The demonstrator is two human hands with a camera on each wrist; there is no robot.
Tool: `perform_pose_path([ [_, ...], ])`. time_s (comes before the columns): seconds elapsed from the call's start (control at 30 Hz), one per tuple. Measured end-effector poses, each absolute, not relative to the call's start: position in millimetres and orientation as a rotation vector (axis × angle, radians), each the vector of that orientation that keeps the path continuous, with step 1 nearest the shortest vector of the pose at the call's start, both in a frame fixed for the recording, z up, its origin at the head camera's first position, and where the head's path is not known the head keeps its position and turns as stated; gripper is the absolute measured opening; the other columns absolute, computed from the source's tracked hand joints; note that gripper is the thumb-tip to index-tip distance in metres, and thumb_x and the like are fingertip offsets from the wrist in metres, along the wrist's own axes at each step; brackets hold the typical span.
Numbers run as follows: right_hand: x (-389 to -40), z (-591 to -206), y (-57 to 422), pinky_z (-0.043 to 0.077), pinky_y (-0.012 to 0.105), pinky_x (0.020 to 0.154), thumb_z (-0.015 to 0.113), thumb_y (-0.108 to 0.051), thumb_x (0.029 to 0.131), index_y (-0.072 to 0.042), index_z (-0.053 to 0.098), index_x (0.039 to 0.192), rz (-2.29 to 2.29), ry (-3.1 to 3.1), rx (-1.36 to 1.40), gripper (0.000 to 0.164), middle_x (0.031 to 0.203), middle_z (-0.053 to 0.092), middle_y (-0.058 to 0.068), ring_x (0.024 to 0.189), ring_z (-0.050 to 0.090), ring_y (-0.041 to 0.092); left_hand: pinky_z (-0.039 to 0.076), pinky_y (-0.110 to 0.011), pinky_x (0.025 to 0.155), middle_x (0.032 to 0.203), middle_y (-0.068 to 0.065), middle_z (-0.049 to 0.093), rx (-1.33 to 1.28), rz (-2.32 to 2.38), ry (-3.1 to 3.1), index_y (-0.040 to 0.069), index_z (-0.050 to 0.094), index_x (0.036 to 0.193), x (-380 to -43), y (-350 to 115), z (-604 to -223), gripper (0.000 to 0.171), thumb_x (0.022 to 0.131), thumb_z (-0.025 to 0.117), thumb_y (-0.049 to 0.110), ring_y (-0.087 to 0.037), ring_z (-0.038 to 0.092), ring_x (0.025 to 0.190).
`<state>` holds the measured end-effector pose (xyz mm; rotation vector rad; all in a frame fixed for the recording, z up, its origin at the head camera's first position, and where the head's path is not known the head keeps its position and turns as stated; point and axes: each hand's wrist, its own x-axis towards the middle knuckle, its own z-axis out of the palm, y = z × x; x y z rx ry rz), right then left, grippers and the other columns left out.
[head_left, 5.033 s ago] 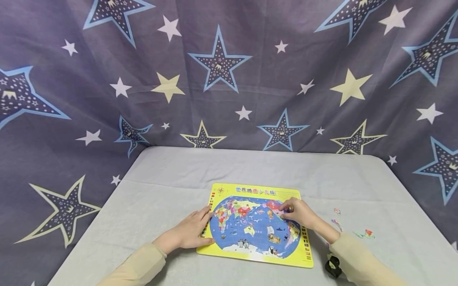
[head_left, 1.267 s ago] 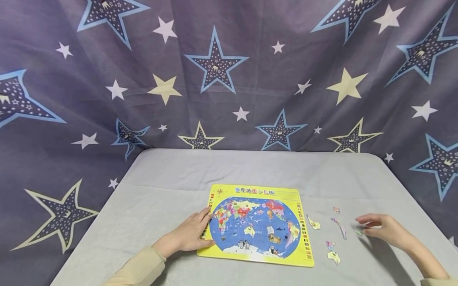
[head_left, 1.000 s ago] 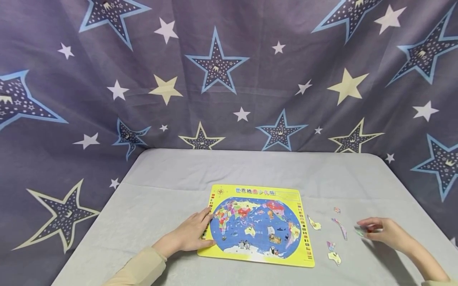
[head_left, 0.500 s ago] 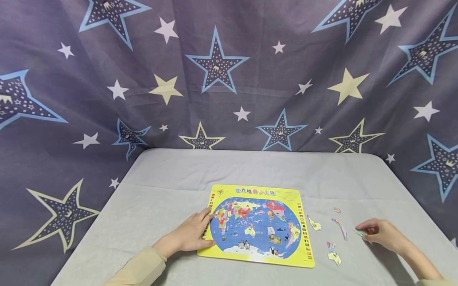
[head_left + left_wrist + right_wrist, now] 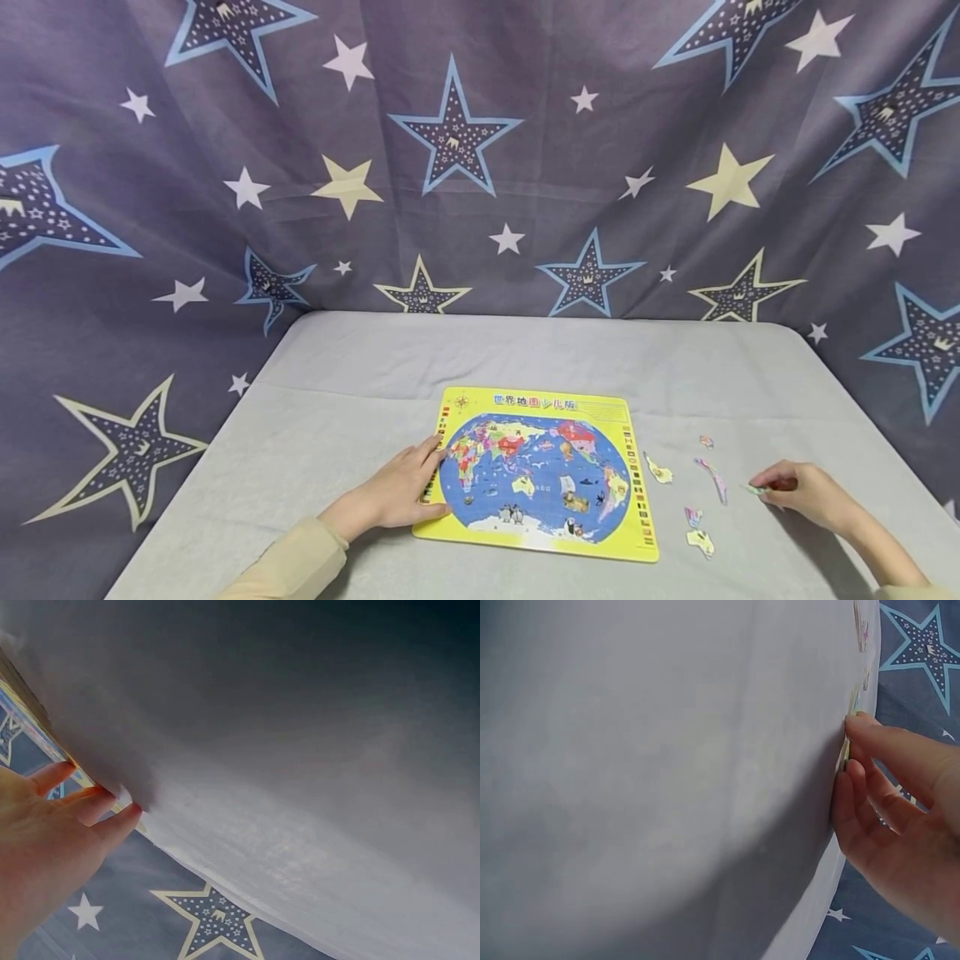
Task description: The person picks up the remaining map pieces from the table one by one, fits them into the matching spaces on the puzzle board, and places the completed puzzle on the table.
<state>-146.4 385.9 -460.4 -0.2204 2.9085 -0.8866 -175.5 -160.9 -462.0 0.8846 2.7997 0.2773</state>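
Observation:
A yellow-framed world map puzzle board (image 5: 536, 546) lies on the table in the head view. My left hand (image 5: 393, 492) rests at its left edge, thumb and fingers spread. In the left wrist view, the fingertips of the left hand (image 5: 67, 825) touch the board's side. To the right of the board, my right hand (image 5: 810, 496) pinches a small green puzzle piece (image 5: 753, 489) low over the table. The right wrist view shows the thumb and fingers of the right hand (image 5: 900, 787) on its edge; much of the piece is hidden behind them.
Between the board and my right hand lie several loose puzzle pieces: a yellow one (image 5: 660, 469), a long pinkish one (image 5: 712, 481), a small red one (image 5: 707, 442), a purple one (image 5: 693, 515) and another yellow one (image 5: 701, 542). A star-patterned curtain (image 5: 480, 217) hangs behind the table (image 5: 525, 350).
My right hand has left the map's upper right area and moved right to the green piece, its fingers closing on it over the last second. The left hand has stayed at the board's edge.

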Motion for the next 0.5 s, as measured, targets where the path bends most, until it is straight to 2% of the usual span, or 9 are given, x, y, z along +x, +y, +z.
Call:
perform_pose_path([
  [0.17, -146.1, -462.8, 384.9, 0.040, 0.019, 0.055, 0.069, -0.005, 0.072, -0.001, 0.067, 0.080, -0.883, 2.940, -0.248, 0.009, 0.072, 0.058, -0.003, 0.063, 0.040, -0.006, 0.023, -0.043, 0.104, 0.141, -0.020, 0.022, 0.882, 0.277, 2.801, 0.001, 0.032, 0.134, -175.1, -161.5, -462.6, 0.082, 0.078, 0.050, 0.058, -0.030, 0.024, 0.129],
  [0.5, -147.6, -462.1, 384.7, 0.040, 0.018, 0.049, 0.065, 0.001, 0.073, 0.005, 0.063, 0.079, -0.977, 2.887, -0.317, 0.008, 0.067, 0.053, -0.007, 0.059, 0.040, -0.006, 0.024, -0.043, 0.104, 0.141, -0.019, 0.022, 0.891, 0.273, 2.806, 0.001, 0.031, 0.134, -176.1, -161.2, -463.2, 0.082, 0.079, 0.048, 0.058, -0.029, 0.024, 0.129],
])
